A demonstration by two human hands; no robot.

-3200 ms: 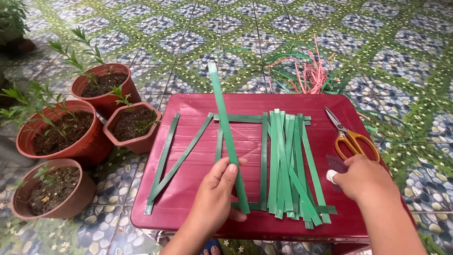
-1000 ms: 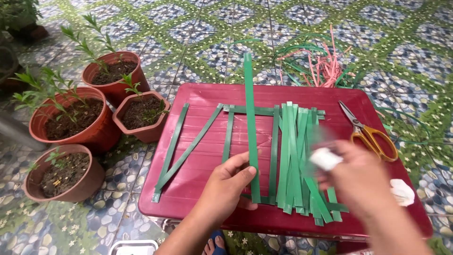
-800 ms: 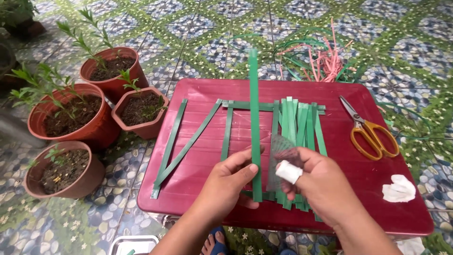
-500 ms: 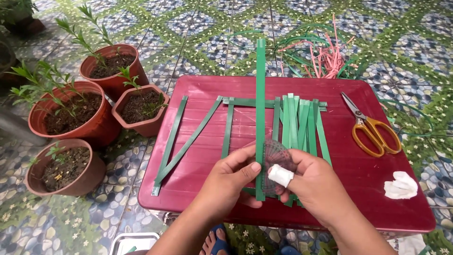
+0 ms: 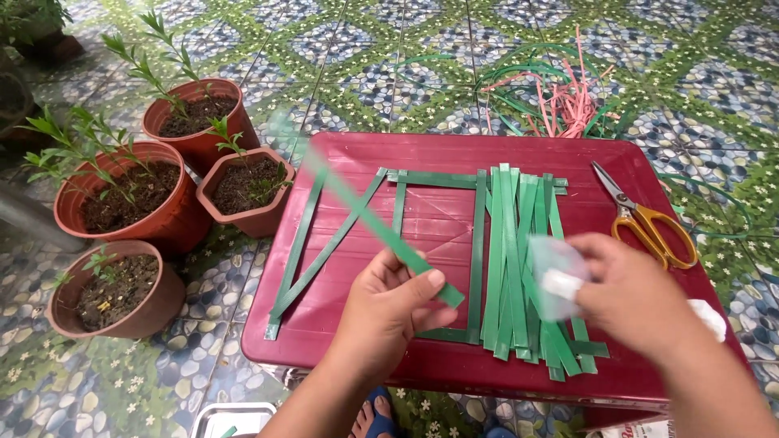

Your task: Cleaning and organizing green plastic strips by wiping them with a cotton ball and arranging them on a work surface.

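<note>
- A dark red rectangular plastic tabletop [image 5: 454,154] is seen from above, set over a floor of patterned tiles [image 5: 730,73] in green, blue and white.
- A long flat green plastic strip [image 5: 369,219] is pinched between thumb and fingers of the left hand [image 5: 389,312]; it is held slanting up and to the left above the tabletop, its far end blurred.
- A small translucent whitish object [image 5: 556,280], blurred, is gripped in the closed right hand [image 5: 637,296] just above a bundle of green strips [image 5: 519,259] laid lengthwise on the tabletop.
- More green strips [image 5: 312,251] are laid out flat on the left part.
- Yellow-handled scissors [image 5: 645,219] are laid near the right edge.
- Four terracotta pots with small plants [image 5: 170,195] are grouped on the floor at the left.
- A tangle of pink and green strips [image 5: 552,93] is lying on the floor beyond the far edge.
</note>
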